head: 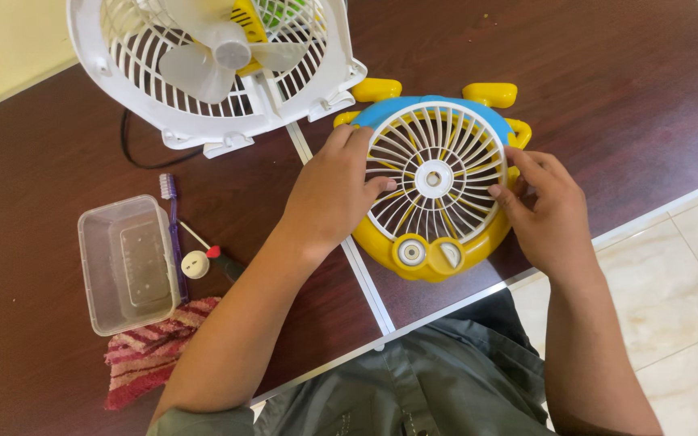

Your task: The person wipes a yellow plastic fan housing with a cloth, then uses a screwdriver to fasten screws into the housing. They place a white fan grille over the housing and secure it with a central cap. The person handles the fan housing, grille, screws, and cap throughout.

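A person seated at a dark brown wooden table [624,97] works with both bare hands on a small yellow-and-blue plastic desk fan [434,186] lying face up near the table's front edge. The left hand [329,198] rests on the left side of the fan's round white plastic front grille [436,169], thumb tip pressed against the ribs; the right hand [547,214] meets the grille's right rim with its fingertips. Neither hand is clenched: both lie spread against the grille rather than lifting it.

Behind the fan, at the table's far side, stands a larger white plastic fan [220,69] with pale blades and an open guard, a black cord [135,153] trailing from it. To the left (well apart from the hands) sit a clear rectangular plastic container [127,262], a purple toothbrush [174,234], a red-handled screwdriver [220,258] beside a small round white knob [195,264], and a red-striped cloth [147,355].
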